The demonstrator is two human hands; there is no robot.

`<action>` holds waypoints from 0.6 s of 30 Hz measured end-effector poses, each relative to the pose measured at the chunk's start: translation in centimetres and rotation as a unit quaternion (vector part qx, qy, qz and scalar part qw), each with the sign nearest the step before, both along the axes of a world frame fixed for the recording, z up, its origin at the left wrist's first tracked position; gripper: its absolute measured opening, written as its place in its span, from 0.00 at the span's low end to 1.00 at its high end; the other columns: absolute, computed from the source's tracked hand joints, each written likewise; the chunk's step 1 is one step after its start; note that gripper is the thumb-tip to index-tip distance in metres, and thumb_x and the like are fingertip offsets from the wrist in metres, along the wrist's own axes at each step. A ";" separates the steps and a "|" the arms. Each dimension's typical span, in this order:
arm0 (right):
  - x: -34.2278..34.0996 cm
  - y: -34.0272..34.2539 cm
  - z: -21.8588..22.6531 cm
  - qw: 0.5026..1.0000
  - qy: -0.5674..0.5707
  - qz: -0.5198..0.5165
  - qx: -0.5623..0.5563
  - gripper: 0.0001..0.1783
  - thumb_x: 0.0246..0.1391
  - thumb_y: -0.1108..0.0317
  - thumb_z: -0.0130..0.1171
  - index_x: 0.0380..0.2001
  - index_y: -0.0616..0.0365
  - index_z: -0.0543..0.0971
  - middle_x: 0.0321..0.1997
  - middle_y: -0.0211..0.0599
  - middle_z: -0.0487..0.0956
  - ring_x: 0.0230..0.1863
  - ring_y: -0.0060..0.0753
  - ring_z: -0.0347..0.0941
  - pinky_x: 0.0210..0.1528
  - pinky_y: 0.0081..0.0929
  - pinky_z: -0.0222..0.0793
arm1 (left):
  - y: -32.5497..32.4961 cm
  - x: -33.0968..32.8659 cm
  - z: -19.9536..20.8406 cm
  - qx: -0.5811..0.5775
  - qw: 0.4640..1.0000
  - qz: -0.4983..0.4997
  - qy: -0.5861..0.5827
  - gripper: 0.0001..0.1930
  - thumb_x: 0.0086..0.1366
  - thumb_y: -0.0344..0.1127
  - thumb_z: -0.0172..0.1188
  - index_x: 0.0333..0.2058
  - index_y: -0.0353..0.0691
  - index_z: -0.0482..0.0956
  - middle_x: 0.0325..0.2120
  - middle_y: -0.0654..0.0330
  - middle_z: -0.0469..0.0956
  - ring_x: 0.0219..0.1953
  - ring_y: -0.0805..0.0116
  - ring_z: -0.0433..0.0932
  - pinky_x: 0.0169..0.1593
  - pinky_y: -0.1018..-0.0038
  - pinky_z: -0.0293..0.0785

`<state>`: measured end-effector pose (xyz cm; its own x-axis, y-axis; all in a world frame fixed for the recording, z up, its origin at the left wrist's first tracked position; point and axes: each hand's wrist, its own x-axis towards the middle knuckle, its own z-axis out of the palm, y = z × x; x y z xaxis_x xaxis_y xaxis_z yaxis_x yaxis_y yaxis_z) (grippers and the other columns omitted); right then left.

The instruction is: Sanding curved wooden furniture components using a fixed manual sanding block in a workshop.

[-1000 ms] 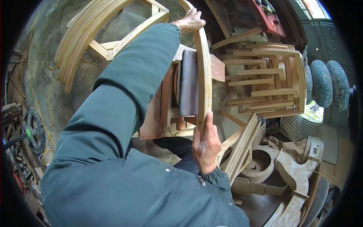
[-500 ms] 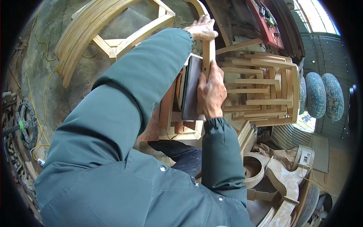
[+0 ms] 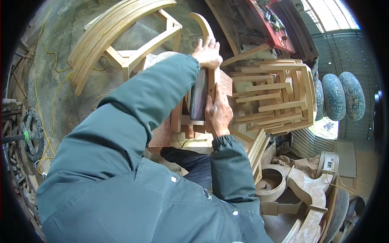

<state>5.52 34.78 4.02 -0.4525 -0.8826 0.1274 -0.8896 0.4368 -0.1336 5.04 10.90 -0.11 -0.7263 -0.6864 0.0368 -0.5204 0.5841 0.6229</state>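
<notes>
A long, pale wooden piece with a curved far end [image 3: 204, 26] stands along the right side of a dark, flat-faced pad or belt [image 3: 198, 97]. My left hand [image 3: 207, 54] lies over the piece near its far part, fingers stretched forward and thumb at its right side. Lower down, my right hand [image 3: 219, 114] grips the near end of the same piece, close beside the dark face. Under and left of the pad is a wooden stand [image 3: 176, 117], partly covered by my left sleeve.
Curved wooden slats [image 3: 103, 38] and a pale frame [image 3: 156, 42] lie at the far left. Stacked wooden frames [image 3: 279, 97] stand to the right. A dusty cast machine [image 3: 308, 182] is at the near right, and a yellow cord [image 3: 52, 105] crosses the floor at left.
Both hands have moved nearer to me along the dark face, bringing the wooden piece with them. The whole view has turned slightly.
</notes>
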 end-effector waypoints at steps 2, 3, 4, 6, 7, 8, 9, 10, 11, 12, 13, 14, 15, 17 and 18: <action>0.6 4.0 0.2 1.000 0.011 0.013 -0.011 0.36 0.65 0.58 0.59 0.74 0.46 0.63 0.46 0.48 0.79 0.40 0.56 0.82 0.39 0.49 0.79 | 4.1 1.2 1.1 -0.005 1.000 -0.015 -0.014 0.41 0.69 0.45 0.44 0.75 0.29 0.47 0.78 0.39 0.40 0.81 0.44 0.33 0.79 0.43 0.28; 1.4 5.7 0.8 1.000 0.000 0.011 -0.002 0.37 0.64 0.58 0.60 0.74 0.45 0.63 0.46 0.48 0.79 0.40 0.56 0.81 0.38 0.49 0.78 | 6.1 2.3 1.7 -0.010 0.999 -0.023 -0.022 0.41 0.70 0.45 0.44 0.76 0.29 0.46 0.78 0.39 0.39 0.81 0.43 0.32 0.79 0.44 0.27; 2.3 7.5 0.9 1.000 -0.014 0.023 -0.014 0.37 0.64 0.59 0.60 0.74 0.45 0.63 0.46 0.48 0.79 0.39 0.56 0.81 0.38 0.49 0.78 | 7.8 3.1 1.5 -0.022 0.999 -0.017 -0.044 0.40 0.70 0.44 0.40 0.76 0.28 0.45 0.78 0.39 0.39 0.81 0.42 0.32 0.79 0.44 0.27; 3.6 12.0 1.1 0.998 -0.023 0.039 -0.045 0.39 0.63 0.60 0.62 0.75 0.46 0.63 0.43 0.47 0.78 0.37 0.56 0.79 0.36 0.49 0.76 | 12.0 4.3 2.2 -0.024 0.998 -0.029 -0.045 0.39 0.72 0.44 0.39 0.75 0.25 0.45 0.78 0.38 0.38 0.81 0.42 0.31 0.79 0.43 0.27; 4.5 14.1 1.6 0.998 -0.030 0.030 -0.037 0.40 0.61 0.62 0.64 0.75 0.46 0.63 0.40 0.46 0.77 0.36 0.55 0.79 0.36 0.48 0.75 | 14.0 5.0 2.4 -0.029 0.997 -0.042 -0.048 0.40 0.73 0.46 0.39 0.75 0.24 0.45 0.78 0.36 0.38 0.81 0.41 0.31 0.79 0.42 0.27; 5.6 16.1 2.5 0.998 -0.063 0.017 -0.019 0.41 0.60 0.64 0.65 0.75 0.49 0.63 0.43 0.48 0.78 0.40 0.56 0.79 0.40 0.47 0.76 | 16.3 6.1 3.0 -0.027 0.998 -0.042 -0.035 0.39 0.73 0.45 0.40 0.75 0.24 0.45 0.78 0.36 0.38 0.80 0.41 0.31 0.78 0.42 0.28; 6.4 18.0 3.3 0.996 -0.092 0.002 0.000 0.42 0.59 0.67 0.66 0.76 0.51 0.62 0.46 0.50 0.79 0.45 0.57 0.79 0.44 0.45 0.76 | 18.6 7.0 3.7 -0.025 0.999 -0.044 -0.018 0.39 0.73 0.45 0.40 0.74 0.23 0.46 0.78 0.36 0.39 0.80 0.40 0.32 0.78 0.41 0.29; 7.0 20.1 3.7 0.996 -0.093 0.001 -0.004 0.42 0.59 0.67 0.66 0.76 0.51 0.62 0.46 0.50 0.79 0.45 0.57 0.79 0.44 0.45 0.76 | 21.0 7.7 3.4 -0.055 0.998 -0.028 0.015 0.40 0.72 0.45 0.43 0.73 0.23 0.49 0.77 0.35 0.42 0.80 0.39 0.35 0.78 0.40 0.31; 7.5 22.3 3.7 0.996 -0.084 0.026 -0.024 0.43 0.57 0.69 0.67 0.75 0.51 0.63 0.41 0.48 0.77 0.40 0.55 0.78 0.39 0.45 0.75 | 23.3 8.7 3.3 -0.063 0.997 -0.021 0.049 0.40 0.70 0.44 0.48 0.73 0.23 0.51 0.76 0.34 0.44 0.80 0.38 0.37 0.77 0.38 0.33; 8.1 24.5 4.0 0.995 -0.072 0.046 -0.044 0.44 0.55 0.70 0.69 0.74 0.52 0.64 0.36 0.45 0.75 0.35 0.53 0.77 0.35 0.45 0.73 | 25.5 9.3 3.6 -0.061 0.996 -0.015 0.071 0.40 0.69 0.45 0.51 0.72 0.24 0.52 0.76 0.34 0.44 0.80 0.38 0.37 0.77 0.38 0.34; 8.8 26.4 4.4 0.995 -0.073 0.042 -0.048 0.44 0.55 0.70 0.69 0.74 0.52 0.64 0.36 0.45 0.75 0.35 0.53 0.77 0.35 0.45 0.73 | 27.6 10.0 4.0 -0.059 0.994 -0.008 0.092 0.41 0.68 0.45 0.53 0.72 0.24 0.53 0.75 0.34 0.45 0.80 0.38 0.38 0.77 0.37 0.35; 9.6 28.1 5.2 0.994 -0.080 0.042 -0.057 0.45 0.53 0.72 0.70 0.74 0.53 0.65 0.35 0.45 0.75 0.34 0.52 0.77 0.34 0.44 0.73 | 29.5 10.8 4.4 -0.063 0.994 -0.011 0.091 0.41 0.68 0.45 0.53 0.72 0.24 0.53 0.75 0.34 0.45 0.80 0.38 0.38 0.77 0.37 0.35; 10.3 30.0 5.9 0.994 -0.081 0.036 -0.064 0.45 0.51 0.74 0.71 0.73 0.55 0.66 0.34 0.44 0.74 0.33 0.51 0.76 0.34 0.44 0.73 | 31.4 11.3 4.6 -0.068 0.990 -0.015 0.119 0.42 0.67 0.46 0.55 0.72 0.24 0.54 0.75 0.34 0.46 0.80 0.37 0.37 0.77 0.37 0.36; 11.2 33.4 7.1 0.995 -0.072 0.026 -0.059 0.46 0.49 0.75 0.71 0.73 0.55 0.67 0.33 0.44 0.74 0.32 0.50 0.76 0.34 0.43 0.73 | 33.4 11.9 5.7 -0.074 0.986 -0.026 0.147 0.43 0.66 0.47 0.57 0.72 0.25 0.54 0.75 0.34 0.47 0.80 0.37 0.37 0.77 0.37 0.37; 11.6 35.1 7.4 0.996 -0.072 0.027 -0.048 0.46 0.48 0.77 0.72 0.72 0.56 0.68 0.32 0.44 0.74 0.32 0.49 0.76 0.34 0.42 0.73 | 34.0 12.6 6.4 -0.065 0.986 -0.027 0.150 0.45 0.64 0.48 0.59 0.71 0.24 0.55 0.74 0.34 0.47 0.80 0.36 0.36 0.77 0.37 0.37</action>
<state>17.16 69.89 11.40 -0.4240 -0.8932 0.1497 -0.8802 0.3675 -0.3004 17.66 44.87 6.26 -0.7050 -0.6221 0.3404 -0.2905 0.6913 0.6616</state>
